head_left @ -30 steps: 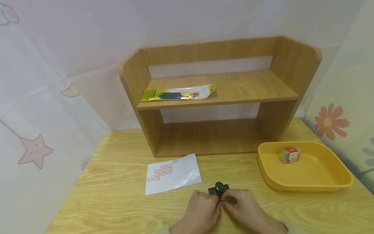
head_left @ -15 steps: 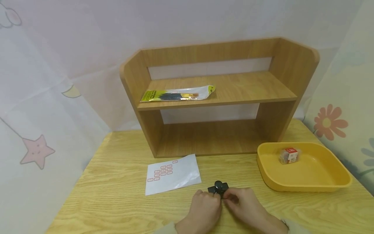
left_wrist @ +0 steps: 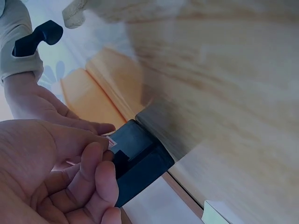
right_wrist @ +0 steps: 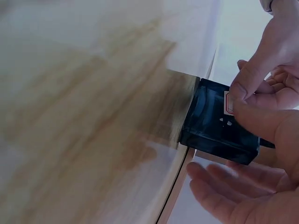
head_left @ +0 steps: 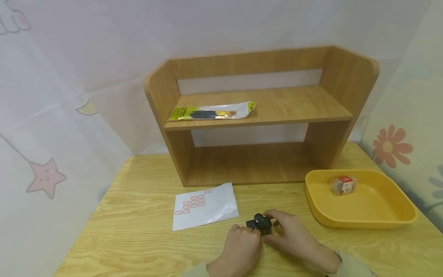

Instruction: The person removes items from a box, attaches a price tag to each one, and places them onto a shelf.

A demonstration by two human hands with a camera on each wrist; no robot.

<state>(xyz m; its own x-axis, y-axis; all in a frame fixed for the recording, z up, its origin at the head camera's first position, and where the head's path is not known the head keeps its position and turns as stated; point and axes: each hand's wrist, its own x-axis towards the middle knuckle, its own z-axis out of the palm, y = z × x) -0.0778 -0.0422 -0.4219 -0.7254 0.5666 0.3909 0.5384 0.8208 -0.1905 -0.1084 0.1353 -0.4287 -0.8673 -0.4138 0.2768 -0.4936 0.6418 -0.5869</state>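
A small black box-shaped object (head_left: 265, 227) with a round knob on top stands on the table between the two hands; its exact kind does not show. My left hand (head_left: 240, 246) has curled fingers and pinches its near left part. In the right wrist view a white label with a red border (right_wrist: 227, 103) lies on the black face, with the left thumb (right_wrist: 247, 79) at its edge. Around the right side my right hand (head_left: 294, 234) is spread loosely, its thumb close to the label and its other fingers apart from the box.
Left of the hands lies a white sheet (head_left: 200, 221) with several red-bordered labels. A wooden shelf (head_left: 294, 118) stands behind, bearing a pack of paintbrushes (head_left: 211, 113). To the right is a yellow tray (head_left: 367, 222) with a small clear package (head_left: 344, 186) inside.
The right hand has gone from pinching fingertips at the box's front to spread fingers around its right side. The left hand keeps nearly the same place.
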